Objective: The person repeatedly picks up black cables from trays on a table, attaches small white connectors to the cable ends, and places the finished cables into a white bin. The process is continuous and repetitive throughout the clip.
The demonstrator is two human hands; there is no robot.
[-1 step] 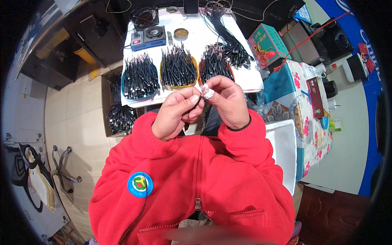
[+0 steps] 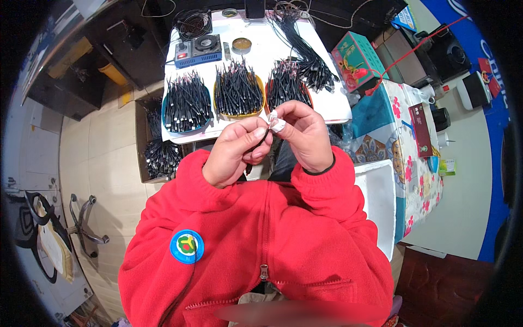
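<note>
Just past the near table edge, my left hand (image 2: 238, 146) pinches a short black cable (image 2: 261, 140) between thumb and fingers. Its tip points up toward my right hand (image 2: 306, 136), which is closed at thumb and forefinger. A crumpled white piece (image 2: 278, 125), perhaps tape or tissue, shows between those fingers and meets the cable's tip. Whether it is wrapped round the thumb I cannot make out. Beyond my hands, bundles of black cables fill a blue tray (image 2: 190, 130), a yellow tray (image 2: 263, 103) and a red-orange tray (image 2: 311, 99).
On the white table (image 2: 272, 48) stand a blue-grey heating device (image 2: 198, 52) with a lit red switch, a round tin (image 2: 241, 44), a small fan (image 2: 193, 24) and loose black cables (image 2: 310, 62). A box of cables (image 2: 162, 155) sits lower left; a green-red carton (image 2: 357, 60) stands right.
</note>
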